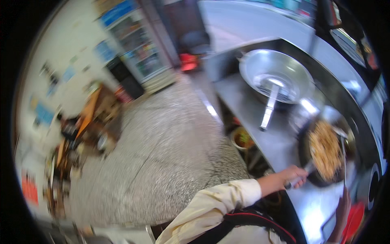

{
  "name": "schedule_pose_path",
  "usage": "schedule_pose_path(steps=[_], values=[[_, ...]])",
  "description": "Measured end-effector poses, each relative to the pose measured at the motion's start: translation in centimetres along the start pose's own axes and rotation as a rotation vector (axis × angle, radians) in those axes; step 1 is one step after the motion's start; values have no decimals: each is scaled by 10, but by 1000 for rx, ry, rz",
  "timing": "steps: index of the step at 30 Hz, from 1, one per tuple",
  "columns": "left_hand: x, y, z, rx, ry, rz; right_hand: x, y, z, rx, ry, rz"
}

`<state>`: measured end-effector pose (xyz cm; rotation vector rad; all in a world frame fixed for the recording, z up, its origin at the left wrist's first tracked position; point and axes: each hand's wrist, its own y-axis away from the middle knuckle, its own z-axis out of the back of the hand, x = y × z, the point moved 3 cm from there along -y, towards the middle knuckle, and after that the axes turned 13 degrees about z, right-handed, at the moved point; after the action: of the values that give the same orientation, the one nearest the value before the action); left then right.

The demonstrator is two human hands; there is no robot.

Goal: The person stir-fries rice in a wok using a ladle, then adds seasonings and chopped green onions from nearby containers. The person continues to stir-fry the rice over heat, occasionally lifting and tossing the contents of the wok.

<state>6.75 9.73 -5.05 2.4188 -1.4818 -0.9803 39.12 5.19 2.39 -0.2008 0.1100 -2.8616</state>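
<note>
My left hand point(294, 177) is closed round the handle of a dark wok point(304, 149) on the steel counter at the right. Strips of golden-brown food point(325, 150), perhaps noodles, lie in the wok; blur hides exactly what they are. My right hand point(343, 206) is closed on the long thin handle of a metal ladle or spatula point(345, 162). The tool's head rests at the far right side of the food, and its exact shape is unclear.
A wide steel basin point(276, 57) stands farther back on the counter point(280, 154), with a long-handled metal utensil point(268, 112) across its rim. Below the counter's left edge sits a bowl of greens point(242, 138). Red plastic point(354, 221) is beside my right hand. A glass-door fridge point(142, 51) stands far left.
</note>
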Motion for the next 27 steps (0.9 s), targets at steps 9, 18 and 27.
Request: schedule_pose_path(steps=[9, 18, 27], values=[[0, 14, -3, 166, 302, 268, 140, 91, 143, 93, -392, -381], [1, 24, -16, 284, 397, 424, 181, 55, 84, 197, -101, -312], [2, 22, -14, 248, 394, 396, 115, 2, 54, -119, -61, -91]])
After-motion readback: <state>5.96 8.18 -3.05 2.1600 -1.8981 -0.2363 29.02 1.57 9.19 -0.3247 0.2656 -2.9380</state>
